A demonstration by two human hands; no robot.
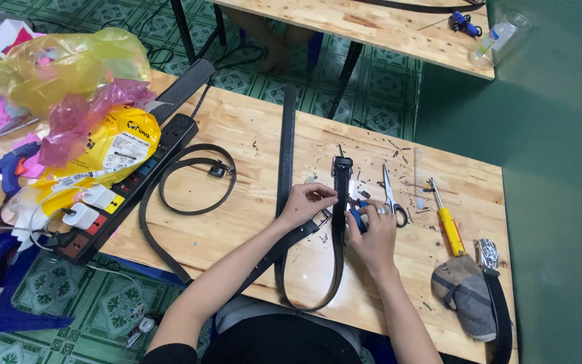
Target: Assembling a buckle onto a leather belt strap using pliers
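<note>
Black belt, looped on table, pinched by left hand; right hand gripping blue tool

A light pine worktable fills the middle of the view, its top marked by knots and scattered with dark specks. Beyond it stands a second table of the same wood — raised on black metal legs. The floor between them is tiled in green and white with a repeating floral pattern (the same tiles show at the lower left). To the right, the ground turns into a plain dull-green surface. The light is even and soft — no hard shadows anywhere.
</note>
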